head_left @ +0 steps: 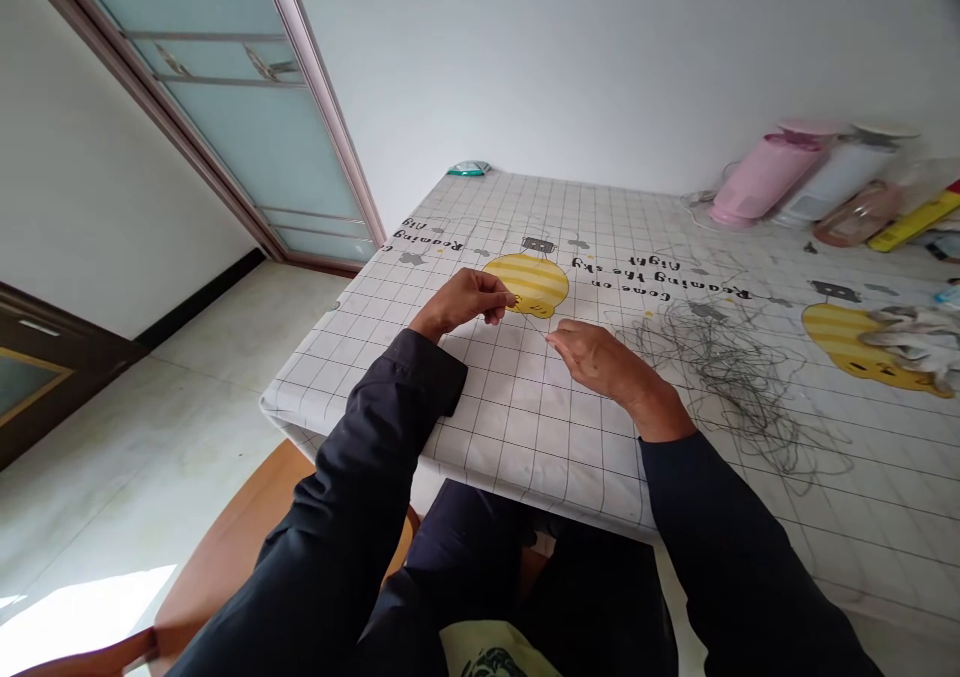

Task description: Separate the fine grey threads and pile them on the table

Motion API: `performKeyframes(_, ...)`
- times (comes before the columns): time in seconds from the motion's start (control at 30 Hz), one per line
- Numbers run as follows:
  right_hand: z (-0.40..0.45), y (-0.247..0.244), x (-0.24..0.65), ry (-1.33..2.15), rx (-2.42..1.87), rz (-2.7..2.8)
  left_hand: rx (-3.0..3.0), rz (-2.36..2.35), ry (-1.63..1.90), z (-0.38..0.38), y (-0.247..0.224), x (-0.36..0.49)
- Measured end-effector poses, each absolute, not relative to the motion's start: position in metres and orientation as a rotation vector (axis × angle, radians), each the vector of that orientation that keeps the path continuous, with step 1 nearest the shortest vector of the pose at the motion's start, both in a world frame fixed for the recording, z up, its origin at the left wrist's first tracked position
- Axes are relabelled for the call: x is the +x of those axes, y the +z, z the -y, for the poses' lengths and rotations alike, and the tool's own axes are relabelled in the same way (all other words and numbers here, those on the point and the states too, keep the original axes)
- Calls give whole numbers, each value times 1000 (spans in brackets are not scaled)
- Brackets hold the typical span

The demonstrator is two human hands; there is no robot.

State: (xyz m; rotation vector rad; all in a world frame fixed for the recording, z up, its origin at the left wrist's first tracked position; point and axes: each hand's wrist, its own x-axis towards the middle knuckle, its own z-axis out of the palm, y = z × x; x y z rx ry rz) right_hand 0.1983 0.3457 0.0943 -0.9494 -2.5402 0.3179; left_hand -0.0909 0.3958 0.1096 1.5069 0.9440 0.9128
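Above the checked tablecloth, my left hand is closed in a pinch, its fingertips pointing right. Facing it, a little lower and nearer to me, my right hand is also pinched closed. A fine strand runs between the two sets of fingertips; whether it is thread or wire I cannot tell. Just right of my right hand lies a loose, tangled heap of thin grey strands, spread over the cloth. Any small piece inside the fingertips is hidden.
The tablecloth carries printed yellow figures and lettering. At the back right stand a pink cylinder, a white cylinder and a yellow box. A crumpled cloth lies far right, a green-white packet at the back corner.
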Motion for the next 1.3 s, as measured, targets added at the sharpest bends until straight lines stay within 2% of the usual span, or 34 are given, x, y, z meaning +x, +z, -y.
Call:
performKeyframes(0.13, -342, 97, 196, 456, -973, 2458, 1477, -981, 969, -395, 110, -86)
performKeyframes(0.3, -346, 101, 204, 936, -1100, 2198, 1446, -935, 1020, -396, 110, -87)
performKeyframes(0.43, -350, 105, 208, 1136, -1156, 1922, 1411, -856, 1031, -395, 110, -88)
performKeyframes(0.63, -342, 114, 205, 1387, -1067, 1972, 1396, -865, 1040, -395, 112, -88)
performKeyframes(0.93, -331, 120, 199, 1320, -1046, 2030, 1358, -849, 1077, -394, 112, -83)
performKeyframes(1.17, -339, 115, 205, 1474, -1040, 2054, 1344, -820, 997, -396, 111, -87)
performKeyframes(1.3, -342, 115, 204, 1284, -1100, 2087, 1379, -843, 934, -394, 112, -86)
